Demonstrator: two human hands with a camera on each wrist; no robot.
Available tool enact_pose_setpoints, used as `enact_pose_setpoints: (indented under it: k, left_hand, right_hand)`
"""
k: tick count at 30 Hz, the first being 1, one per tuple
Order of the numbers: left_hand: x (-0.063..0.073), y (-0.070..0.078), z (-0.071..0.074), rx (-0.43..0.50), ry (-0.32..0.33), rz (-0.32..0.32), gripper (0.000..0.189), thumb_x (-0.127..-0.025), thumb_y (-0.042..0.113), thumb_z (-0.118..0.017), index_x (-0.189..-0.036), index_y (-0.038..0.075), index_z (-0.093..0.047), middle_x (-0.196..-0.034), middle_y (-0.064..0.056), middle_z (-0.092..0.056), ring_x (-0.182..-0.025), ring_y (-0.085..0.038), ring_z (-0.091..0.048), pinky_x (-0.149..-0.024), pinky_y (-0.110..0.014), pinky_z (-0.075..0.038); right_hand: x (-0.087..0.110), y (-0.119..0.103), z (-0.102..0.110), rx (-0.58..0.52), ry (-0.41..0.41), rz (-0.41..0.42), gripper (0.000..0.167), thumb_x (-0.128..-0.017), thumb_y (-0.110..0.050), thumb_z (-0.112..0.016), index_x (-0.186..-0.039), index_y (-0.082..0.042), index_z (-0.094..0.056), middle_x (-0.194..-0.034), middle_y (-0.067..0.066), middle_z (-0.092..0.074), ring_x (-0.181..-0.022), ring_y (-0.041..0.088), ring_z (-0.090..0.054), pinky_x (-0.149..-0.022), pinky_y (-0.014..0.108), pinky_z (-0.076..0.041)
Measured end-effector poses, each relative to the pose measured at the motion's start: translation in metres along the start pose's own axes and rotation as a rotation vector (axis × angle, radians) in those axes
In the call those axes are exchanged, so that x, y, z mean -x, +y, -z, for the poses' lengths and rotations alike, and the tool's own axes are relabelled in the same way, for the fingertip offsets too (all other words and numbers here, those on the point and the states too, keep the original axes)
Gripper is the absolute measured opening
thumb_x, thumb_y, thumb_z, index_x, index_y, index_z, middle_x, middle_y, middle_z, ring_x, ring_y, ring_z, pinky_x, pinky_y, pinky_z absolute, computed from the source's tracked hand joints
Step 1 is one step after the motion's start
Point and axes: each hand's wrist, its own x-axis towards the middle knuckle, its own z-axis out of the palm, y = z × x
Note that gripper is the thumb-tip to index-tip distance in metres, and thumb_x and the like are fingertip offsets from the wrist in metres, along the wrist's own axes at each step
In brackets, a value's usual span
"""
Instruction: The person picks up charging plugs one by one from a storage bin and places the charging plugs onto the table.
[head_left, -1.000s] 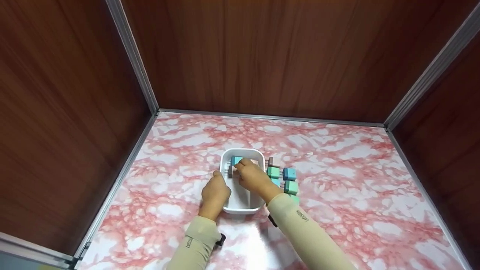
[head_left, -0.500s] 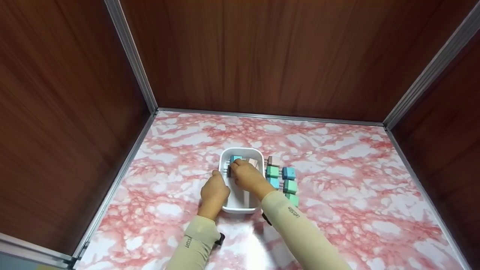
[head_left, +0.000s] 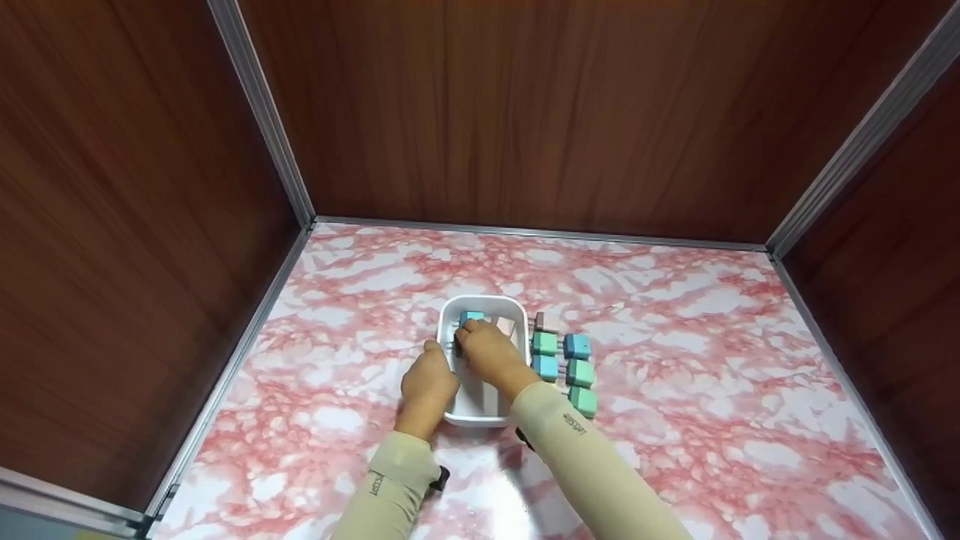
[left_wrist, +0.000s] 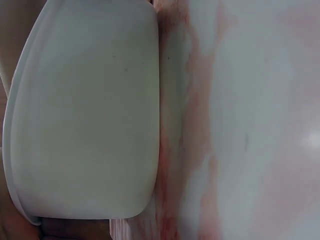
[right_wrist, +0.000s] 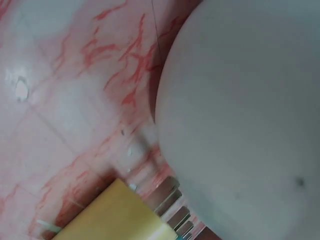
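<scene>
A white plastic bin [head_left: 480, 421] stands on the table, its outer wall filling much of both wrist views. My left hand [head_left: 430, 381] grips its left side near the rim. My right hand [head_left: 491, 356] reaches inside, fingertips pinching a plug adapter at the left wall; the fingers hide nearly all of it. Just beyond them in the bin lie a blue plug adapter [head_left: 472, 318] and a pale pink one [head_left: 503, 325].
Right of the bin, several plug adapters lie in two columns, among them a pink one [head_left: 547, 322], blue one [head_left: 577, 346] and green one [head_left: 582, 401]. A yellow adapter [right_wrist: 117, 215] shows in the right wrist view. Wood-look panels enclose the marbled table [head_left: 712, 360].
My right hand has shifted left within the bin, toward its left wall, now covering the adapter at its fingertips. More of the adapters outside show. The left hand has barely moved.
</scene>
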Motion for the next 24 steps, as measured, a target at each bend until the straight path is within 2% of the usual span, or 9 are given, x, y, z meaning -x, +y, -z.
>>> enact_pose_setpoints:
  k: [7,12,24]
  left_hand:
    - [0.0006,0.0003,0.0016,0.004,-0.017,-0.01,0.05,-0.083,0.008,-0.07,-0.129,-0.002,-0.051,-0.1,-0.017,-0.074,-0.087,-0.033,-0.073,-0.071,-0.05,-0.056]
    - [0.0009,-0.0008,0.0019,0.011,0.008,-0.001,0.047,-0.08,0.008,-0.071,-0.123,0.001,-0.053,-0.099,-0.017,-0.074,-0.087,-0.034,-0.073,-0.072,-0.052,-0.055]
    - [0.0004,-0.0003,0.001,0.019,0.019,-0.011,0.046,-0.08,0.009,-0.072,-0.121,0.002,-0.053,-0.1,-0.016,-0.073,-0.088,-0.034,-0.072,-0.074,-0.052,-0.055]
  right_hand:
    - [-0.0022,-0.0034,-0.0034,0.043,0.014,-0.004,0.013,-0.094,-0.009,-0.068,-0.105,-0.004,-0.07,-0.107,0.009,-0.065,-0.098,0.028,-0.065,-0.091,0.041,-0.053]
    - [-0.004,-0.0041,-0.0029,0.018,0.011,-0.011,0.013,-0.092,-0.008,-0.07,-0.104,-0.004,-0.07,-0.106,0.009,-0.066,-0.098,0.029,-0.065,-0.091,0.041,-0.053]
    - [-0.0045,-0.0003,-0.0061,-0.006,-0.021,-0.034,0.013,-0.093,-0.008,-0.065,-0.105,-0.004,-0.07,-0.104,0.011,-0.068,-0.098,0.03,-0.067,-0.091,0.042,-0.054]
